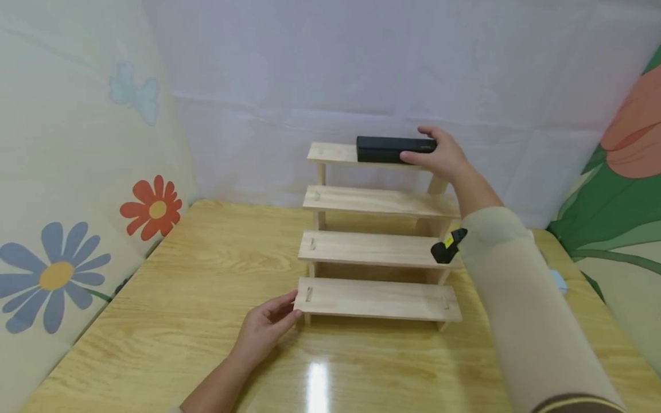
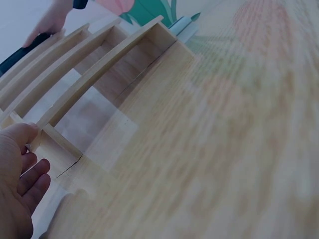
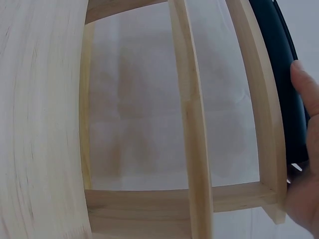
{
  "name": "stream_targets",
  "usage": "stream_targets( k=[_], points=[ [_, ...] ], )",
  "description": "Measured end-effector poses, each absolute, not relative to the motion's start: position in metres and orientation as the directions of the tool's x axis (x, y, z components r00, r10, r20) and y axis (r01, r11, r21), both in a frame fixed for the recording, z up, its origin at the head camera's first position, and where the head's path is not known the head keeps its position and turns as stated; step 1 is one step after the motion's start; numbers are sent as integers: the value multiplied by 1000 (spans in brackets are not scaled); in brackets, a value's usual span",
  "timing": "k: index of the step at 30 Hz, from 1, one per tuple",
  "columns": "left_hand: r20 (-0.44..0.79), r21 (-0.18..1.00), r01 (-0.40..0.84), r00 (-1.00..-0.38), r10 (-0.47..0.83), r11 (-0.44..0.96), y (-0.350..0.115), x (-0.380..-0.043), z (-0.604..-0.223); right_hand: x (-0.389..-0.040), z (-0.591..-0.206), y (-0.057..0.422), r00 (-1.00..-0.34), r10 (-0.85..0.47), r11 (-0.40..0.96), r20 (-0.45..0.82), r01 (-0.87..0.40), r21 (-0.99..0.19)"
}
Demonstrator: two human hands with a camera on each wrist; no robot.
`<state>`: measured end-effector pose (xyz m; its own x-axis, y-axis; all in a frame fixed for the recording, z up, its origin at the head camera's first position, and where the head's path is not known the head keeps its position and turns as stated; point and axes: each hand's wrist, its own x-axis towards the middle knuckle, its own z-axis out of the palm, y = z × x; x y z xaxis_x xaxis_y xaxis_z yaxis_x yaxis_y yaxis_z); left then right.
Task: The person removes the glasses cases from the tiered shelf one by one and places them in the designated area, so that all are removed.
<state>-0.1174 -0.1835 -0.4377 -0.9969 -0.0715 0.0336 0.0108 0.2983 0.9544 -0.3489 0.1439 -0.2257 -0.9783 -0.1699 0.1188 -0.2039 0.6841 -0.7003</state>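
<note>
A pale wooden stepped shelf (image 1: 379, 298) with several boards stands upright on the table. On its top board lies a long black case (image 1: 382, 149), lengthwise and toward the right end. My right hand (image 1: 439, 154) grips the right end of this case, thumb in front and fingers behind; in the right wrist view the thumb (image 3: 305, 87) presses on the case's side. Down at the lowest board, my left hand (image 1: 263, 330) pinches the left end. The left wrist view shows that hand's thumb or finger at the board's corner, with the other fingers loosely bent below.
Under the shelf is a wood-grain table (image 1: 206, 275). A light blue object (image 1: 558, 281) lies to the right, partly behind the right sleeve. A white cloth (image 1: 289, 69) hangs behind, and flower-patterned panels (image 1: 57, 275) flank both sides.
</note>
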Motion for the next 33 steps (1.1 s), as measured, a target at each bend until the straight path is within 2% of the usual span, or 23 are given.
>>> stream_targets(
  k=[20,33],
  points=[
    [46,957,26,-997,-61,289,-185,-118,-439,-348,-225,145,-972,-205,718,110,-226,-658],
    [38,958,13,-996,-79,288,-186,-119,-440,-344,-228,140,-976,-201,696,79,-199,-690]
  ],
)
